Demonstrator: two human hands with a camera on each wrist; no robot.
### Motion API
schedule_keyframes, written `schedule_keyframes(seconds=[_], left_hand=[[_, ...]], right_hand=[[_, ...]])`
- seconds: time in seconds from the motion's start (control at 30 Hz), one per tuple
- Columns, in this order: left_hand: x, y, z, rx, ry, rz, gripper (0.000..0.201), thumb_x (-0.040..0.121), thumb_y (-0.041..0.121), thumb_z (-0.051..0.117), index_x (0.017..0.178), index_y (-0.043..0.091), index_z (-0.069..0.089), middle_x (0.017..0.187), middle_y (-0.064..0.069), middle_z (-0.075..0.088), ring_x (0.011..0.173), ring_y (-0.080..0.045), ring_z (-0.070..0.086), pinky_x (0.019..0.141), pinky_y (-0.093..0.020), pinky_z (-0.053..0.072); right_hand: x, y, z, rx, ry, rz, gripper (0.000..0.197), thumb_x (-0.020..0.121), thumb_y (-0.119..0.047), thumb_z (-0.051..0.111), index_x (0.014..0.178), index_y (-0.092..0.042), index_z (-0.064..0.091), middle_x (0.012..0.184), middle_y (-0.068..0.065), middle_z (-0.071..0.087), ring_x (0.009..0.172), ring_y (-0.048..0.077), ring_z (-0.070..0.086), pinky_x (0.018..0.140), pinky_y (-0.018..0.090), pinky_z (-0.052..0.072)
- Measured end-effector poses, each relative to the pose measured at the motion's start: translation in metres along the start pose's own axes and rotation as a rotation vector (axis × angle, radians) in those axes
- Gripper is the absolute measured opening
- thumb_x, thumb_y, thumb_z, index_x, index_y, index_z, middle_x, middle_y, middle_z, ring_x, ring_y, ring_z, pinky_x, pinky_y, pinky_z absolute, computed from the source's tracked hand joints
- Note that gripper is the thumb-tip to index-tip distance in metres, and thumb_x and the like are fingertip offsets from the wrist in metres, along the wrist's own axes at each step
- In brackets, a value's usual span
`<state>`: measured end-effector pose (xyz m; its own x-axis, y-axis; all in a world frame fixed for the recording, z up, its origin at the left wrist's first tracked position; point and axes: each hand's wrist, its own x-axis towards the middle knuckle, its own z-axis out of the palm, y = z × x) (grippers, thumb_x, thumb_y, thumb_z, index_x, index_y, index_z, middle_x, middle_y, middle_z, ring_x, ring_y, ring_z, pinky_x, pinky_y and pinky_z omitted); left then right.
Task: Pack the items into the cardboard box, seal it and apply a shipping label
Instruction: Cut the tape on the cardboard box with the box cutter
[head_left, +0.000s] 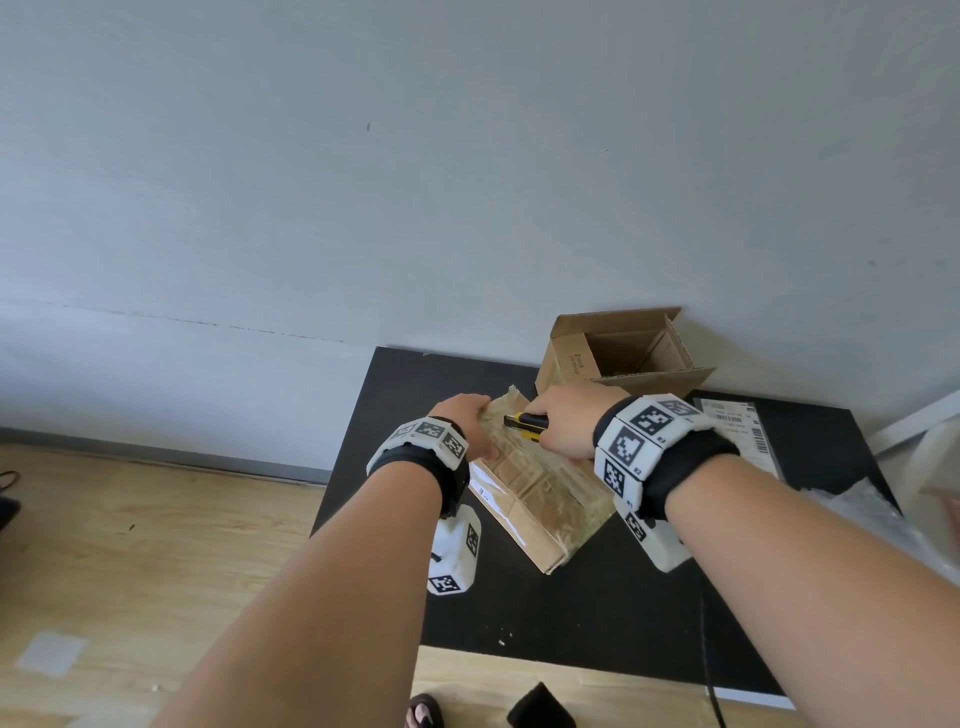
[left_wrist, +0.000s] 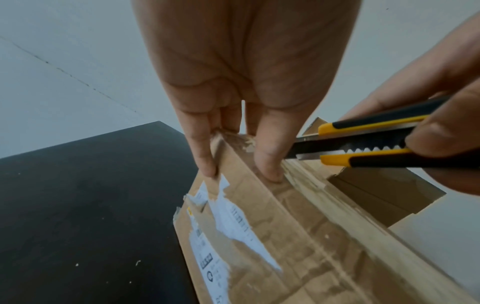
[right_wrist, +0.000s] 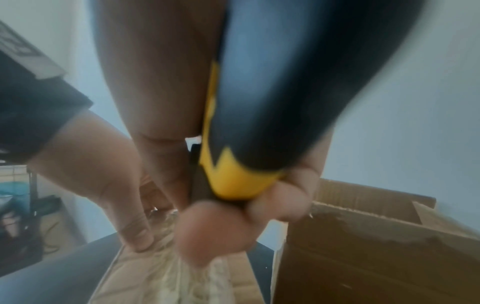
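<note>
My left hand (head_left: 467, 422) grips the taped box's (head_left: 540, 499) far end on the table (head_left: 597, 613); my right hand (head_left: 563, 423) holds the knife (head_left: 525, 422), probably cutting tape. Label (head_left: 740, 431) unapplied.

The box (head_left: 540, 488) under my left hand (head_left: 465, 423) is rough brown cardboard, wrapped in wrinkled glossy tape, with torn white paper scraps stuck on. The knife (head_left: 527, 423) in my right hand (head_left: 563, 423) is smooth yellow and black plastic with bare metal. The table (head_left: 587, 613) is matt black.
</note>
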<state>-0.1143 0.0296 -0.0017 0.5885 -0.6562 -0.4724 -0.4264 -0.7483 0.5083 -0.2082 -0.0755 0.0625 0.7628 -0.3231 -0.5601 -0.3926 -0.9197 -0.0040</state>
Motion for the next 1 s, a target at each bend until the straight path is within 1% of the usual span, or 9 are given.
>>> schedule_keyframes(seconds=[0.23, 0.4, 0.53, 0.63, 0.7, 0.77, 0.83, 0.93, 1.0], left_hand=[[0.005, 0.003, 0.004, -0.002, -0.023, -0.021, 0.042, 0.084, 0.016, 0.066, 0.125, 0.02, 0.06, 0.118, -0.002, 0.065, 0.107, -0.021, 0.061, 0.093, -0.033, 0.05], [0.01, 0.01, 0.011, -0.01, -0.04, -0.067, 0.027, 0.082, 0.016, 0.068, 0.109, 0.017, 0.068, 0.103, -0.004, 0.069, 0.094, -0.021, 0.065, 0.077, -0.028, 0.051], [0.011, 0.012, 0.011, -0.034, -0.029, -0.113, 0.025, 0.081, 0.014, 0.069, 0.106, 0.013, 0.069, 0.102, -0.007, 0.07, 0.083, -0.021, 0.062, 0.069, -0.027, 0.047], [0.012, 0.012, 0.013, -0.046, -0.008, -0.135, 0.022, 0.082, 0.012, 0.068, 0.104, 0.013, 0.068, 0.098, -0.005, 0.069, 0.081, -0.021, 0.061, 0.067, -0.027, 0.046], [0.012, 0.012, 0.014, -0.056, 0.011, -0.145, 0.019, 0.082, 0.01, 0.067, 0.1, 0.013, 0.068, 0.091, -0.004, 0.066, 0.076, -0.021, 0.058, 0.065, -0.027, 0.047], [0.011, 0.013, 0.014, -0.077, 0.024, -0.153, 0.017, 0.08, 0.009, 0.067, 0.096, 0.014, 0.068, 0.087, -0.004, 0.064, 0.073, -0.021, 0.056, 0.063, -0.026, 0.048], [0.011, 0.013, 0.012, -0.098, 0.037, -0.163, 0.017, 0.08, 0.008, 0.066, 0.096, 0.013, 0.069, 0.088, -0.004, 0.064, 0.073, -0.021, 0.056, 0.064, -0.027, 0.048], [0.01, 0.004, 0.003, -0.152, 0.082, -0.21, 0.015, 0.082, 0.008, 0.067, 0.096, 0.013, 0.068, 0.095, -0.006, 0.067, 0.079, -0.022, 0.059, 0.071, -0.028, 0.049], [0.008, -0.006, -0.006, -0.173, 0.146, -0.245, 0.026, 0.082, 0.011, 0.068, 0.109, 0.013, 0.068, 0.108, -0.007, 0.068, 0.094, -0.023, 0.064, 0.078, -0.029, 0.05]], right_hand=[[0.0, -0.003, -0.005, -0.061, -0.04, 0.034, 0.015, 0.09, -0.014, 0.045, 0.088, -0.01, 0.059, 0.069, 0.002, 0.051, 0.058, 0.016, 0.045, 0.052, 0.024, 0.034], [-0.007, 0.002, -0.004, -0.086, -0.099, 0.049, 0.019, 0.092, -0.011, 0.043, 0.094, -0.009, 0.061, 0.068, 0.002, 0.048, 0.056, 0.014, 0.043, 0.049, 0.023, 0.033], [-0.013, 0.008, 0.001, -0.001, -0.105, 0.064, 0.028, 0.093, -0.016, 0.045, 0.109, -0.007, 0.066, 0.078, 0.004, 0.057, 0.065, 0.016, 0.052, 0.056, 0.024, 0.041], [-0.024, 0.013, 0.01, 0.01, -0.102, 0.095, 0.031, 0.093, -0.022, 0.05, 0.119, -0.007, 0.062, 0.096, 0.005, 0.061, 0.085, 0.022, 0.059, 0.073, 0.03, 0.044], [-0.031, 0.016, 0.016, -0.004, -0.149, 0.109, 0.03, 0.094, -0.019, 0.049, 0.116, -0.005, 0.063, 0.079, 0.003, 0.054, 0.068, 0.017, 0.052, 0.07, 0.028, 0.043], [-0.032, 0.019, 0.016, 0.024, -0.157, 0.121, 0.026, 0.094, -0.017, 0.048, 0.111, -0.005, 0.064, 0.069, 0.003, 0.049, 0.056, 0.014, 0.046, 0.059, 0.025, 0.043], [-0.03, 0.02, 0.012, 0.026, -0.126, 0.111, 0.025, 0.093, -0.018, 0.049, 0.11, -0.008, 0.065, 0.07, 0.003, 0.053, 0.055, 0.014, 0.048, 0.053, 0.024, 0.041], [-0.026, 0.018, 0.009, -0.01, -0.091, 0.073, 0.027, 0.093, -0.022, 0.048, 0.109, -0.014, 0.067, 0.08, 0.003, 0.062, 0.064, 0.016, 0.055, 0.054, 0.025, 0.041], [-0.021, 0.015, 0.006, 0.0, -0.06, 0.057, 0.026, 0.093, -0.023, 0.045, 0.107, -0.016, 0.066, 0.074, 0.002, 0.061, 0.063, 0.016, 0.056, 0.058, 0.026, 0.044]])
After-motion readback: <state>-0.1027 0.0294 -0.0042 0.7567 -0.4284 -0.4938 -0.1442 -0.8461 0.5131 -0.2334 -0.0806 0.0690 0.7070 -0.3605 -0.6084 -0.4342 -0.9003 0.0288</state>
